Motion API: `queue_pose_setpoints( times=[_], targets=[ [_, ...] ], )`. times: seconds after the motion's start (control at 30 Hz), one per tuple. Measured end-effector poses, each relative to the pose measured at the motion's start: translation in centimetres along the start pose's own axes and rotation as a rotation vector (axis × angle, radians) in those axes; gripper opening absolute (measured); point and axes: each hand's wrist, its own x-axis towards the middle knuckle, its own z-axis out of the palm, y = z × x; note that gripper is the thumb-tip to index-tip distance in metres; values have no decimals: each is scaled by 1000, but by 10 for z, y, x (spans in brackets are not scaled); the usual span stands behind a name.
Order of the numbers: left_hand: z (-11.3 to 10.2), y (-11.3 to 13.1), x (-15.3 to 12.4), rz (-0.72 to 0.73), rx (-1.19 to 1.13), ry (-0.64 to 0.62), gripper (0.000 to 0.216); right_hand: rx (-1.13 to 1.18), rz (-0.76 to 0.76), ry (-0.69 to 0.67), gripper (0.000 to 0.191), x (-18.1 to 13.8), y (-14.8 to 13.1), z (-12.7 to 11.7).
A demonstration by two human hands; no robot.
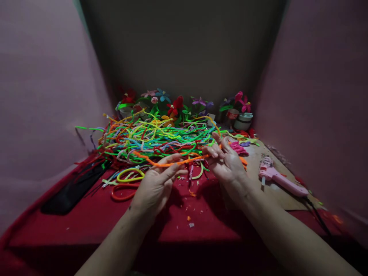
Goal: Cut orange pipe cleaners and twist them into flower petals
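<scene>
An orange pipe cleaner (184, 161) stretches between my two hands above a red cloth (86, 218). My left hand (156, 184) pinches it near its left part, fingers closed on it. My right hand (227, 163) holds its right end between thumb and fingers. Just behind my hands lies a big tangled heap of pipe cleaners (152, 138) in green, yellow, red, blue and orange.
A pink glue gun (280, 180) lies on a brown board (258, 153) at the right, its cord trailing off. Finished pipe-cleaner flowers (175, 105) and small jars (243, 120) stand along the back. A black flat object (74, 189) lies left. Pink walls close in both sides.
</scene>
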Motion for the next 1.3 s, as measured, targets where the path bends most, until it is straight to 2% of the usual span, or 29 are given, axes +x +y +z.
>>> queue_pose_setpoints(
  times=[0.1, 0.2, 0.3, 0.47, 0.6, 0.77, 0.83, 0.93, 1.1, 1.2, 1.3],
  targets=[
    [9, -3, 2, 72, 163, 8, 15, -56, 40, -22, 15, -6, 8, 2],
    [15, 1, 8, 105, 181, 25, 14, -160, 74, -53, 34, -13, 17, 4],
    [17, 2, 15, 135, 138, 49, 15, -271, 94, -74, 41, -18, 24, 5],
    [14, 3, 25, 219, -4, 149, 16, -187, 84, -197, 41, -20, 24, 2],
    [12, 5, 30, 181, -131, 170, 13, -225, 85, -226, 44, -21, 29, 2],
    [16, 1, 24, 127, -44, 103, 14, -349, 35, -188, 21, -20, 40, 1],
    [16, -2, 19, 79, 11, 53, 17, -362, 8, -165, 16, -18, 40, 0],
    [15, -6, 15, 14, 99, -7, 21, -348, -4, -106, 15, -16, 38, -2],
    [11, -9, 16, -41, 169, -63, 18, -346, 8, -42, 25, -14, 33, -4],
    [12, -4, 18, -3, 229, -65, 14, -437, 12, -55, 27, -15, 33, -5],
    [15, 4, 22, 39, 372, -117, 13, -610, 25, -103, 24, -18, 33, -5]
  ],
)
